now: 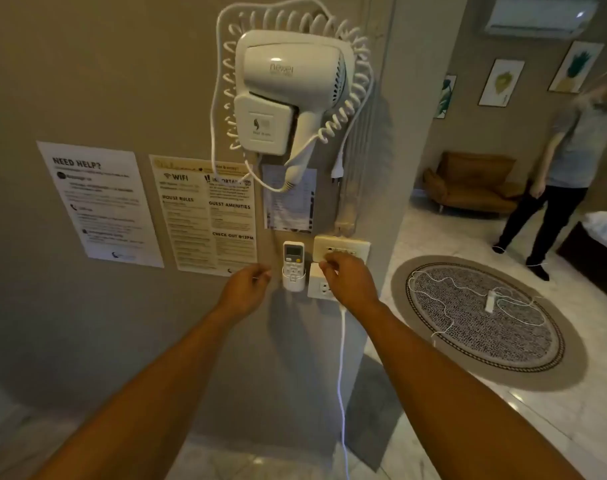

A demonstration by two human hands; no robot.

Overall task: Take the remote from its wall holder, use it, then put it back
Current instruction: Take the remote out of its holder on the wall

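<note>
A white remote with a small screen and buttons stands upright in a white wall holder on the beige wall. My left hand hovers just left of the holder, fingers loosely curled, holding nothing. On the holder's right, my right hand has its fingers curled in front of the wall sockets, and nothing shows in it. Neither hand touches the remote.
A white hair dryer with a coiled cord hangs above. Printed notices are left of the remote. A switch plate and socket with a white cable sit right. A round rug, a person and an air conditioner are at right.
</note>
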